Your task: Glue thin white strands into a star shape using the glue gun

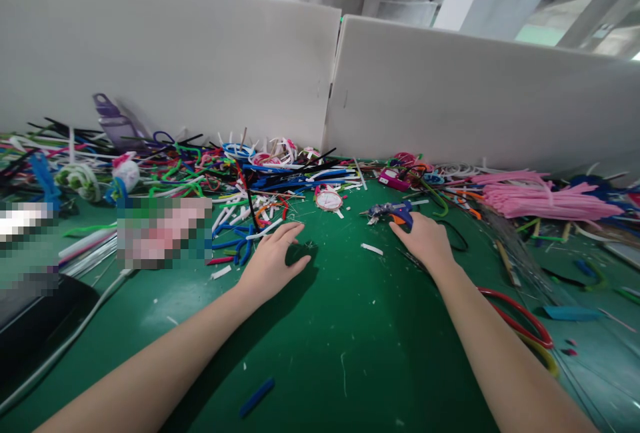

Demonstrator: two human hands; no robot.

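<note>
My left hand (pixel 273 261) rests on the green table (pixel 340 340), fingers stretched toward a tangle of coloured pipe cleaners (pixel 240 180); nothing shows in it. My right hand (pixel 424 241) reaches to a blue and orange glue gun (pixel 393 212) lying on the table, and its fingers curl over the gun's handle. A small pink-rimmed clock (pixel 329 200) lies between the two hands, a little farther back.
A bundle of pink pipe cleaners (pixel 540 200) lies at the right. A purple water bottle (pixel 113 123) leans on the white partition (pixel 200 66) at the back left. Red and yellow tubes (pixel 525 326) curve beside my right forearm. A black object (pixel 35 320) sits at the left edge.
</note>
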